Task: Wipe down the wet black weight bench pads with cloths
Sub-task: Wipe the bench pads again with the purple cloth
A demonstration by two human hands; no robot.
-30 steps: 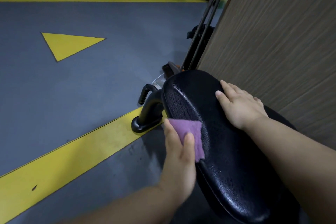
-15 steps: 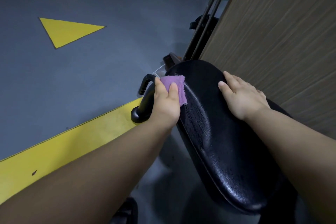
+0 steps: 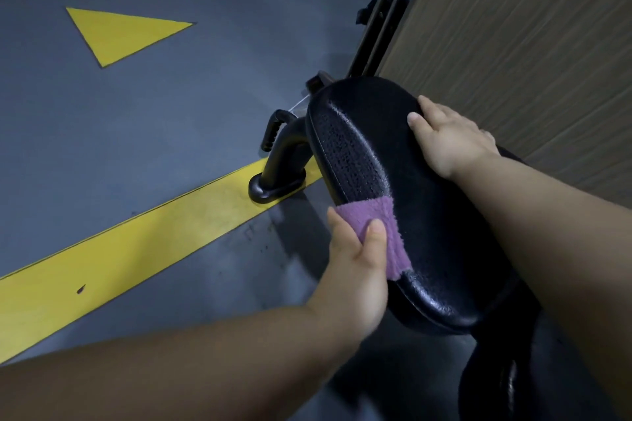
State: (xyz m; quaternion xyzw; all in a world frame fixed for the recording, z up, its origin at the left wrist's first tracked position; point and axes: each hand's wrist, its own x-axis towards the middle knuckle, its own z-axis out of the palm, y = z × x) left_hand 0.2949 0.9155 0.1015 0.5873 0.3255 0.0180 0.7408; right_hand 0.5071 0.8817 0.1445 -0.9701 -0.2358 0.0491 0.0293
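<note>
The black pad (image 3: 444,232) lies tilted between the two hands. Its left flank is beaded with water just beyond the left hand's fingertips. A purple cloth (image 3: 386,229) is pressed against that flank, at the pad's left edge. The left hand (image 3: 355,277) grips it, with thumb and a finger curled over the fabric, and the cloth's free edge spills out to the right of the thumb. The right hand (image 3: 451,140) rests on the far end of the pad's top, fingers straight and laid flat. It holds nothing and seems to be steadying the pad.

The step in hand looks like wiping the pad's left side, and the droplets ahead of the cloth suggest this side is only partly dried. The next move likely calls for firm pressure while the cloth travels forward along the flank. The top would follow, and the right hand would have to shift to clear it.

Beyond the left hand, the bench's black foot (image 3: 277,178) stands on a yellow floor stripe (image 3: 119,246). A wood-grain panel (image 3: 530,44) rises just right of the right hand.
</note>
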